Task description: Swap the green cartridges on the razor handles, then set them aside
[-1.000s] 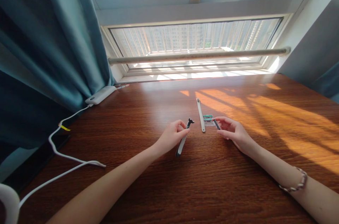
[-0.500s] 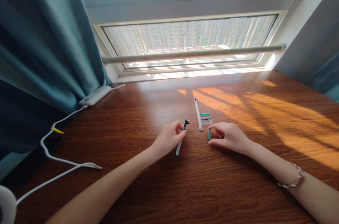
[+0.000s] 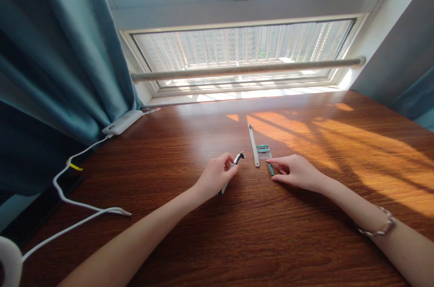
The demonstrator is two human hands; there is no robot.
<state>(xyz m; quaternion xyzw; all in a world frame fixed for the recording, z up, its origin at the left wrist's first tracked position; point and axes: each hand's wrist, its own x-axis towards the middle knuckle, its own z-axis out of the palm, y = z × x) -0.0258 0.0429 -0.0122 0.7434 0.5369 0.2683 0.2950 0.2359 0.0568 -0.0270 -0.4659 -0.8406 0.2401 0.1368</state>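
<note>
My left hand [image 3: 216,176] is closed round a razor handle [image 3: 234,161], whose bare metal head end pokes out past my fingertips toward the right. My right hand [image 3: 296,171] rests on the wooden table [image 3: 257,232] with its fingers pressed on a small green razor blade cartridge [image 3: 270,168] lying flat. Just beyond it sits a clear cartridge holder [image 3: 263,151] with green blades in it. A slim white strip [image 3: 253,145] lies between the two hands, pointing away from me.
A white power bank [image 3: 122,122] lies at the back left by the teal curtain [image 3: 57,52], its white cable [image 3: 81,205] trailing over the table's left side. The window sill and a rail [image 3: 247,68] border the far edge. Sunlight falls on the right half.
My right hand carried the cartridge from the holder toward me, stood it on edge, and now has laid it flat under the fingers. The left hand turned the razor handle slightly.
</note>
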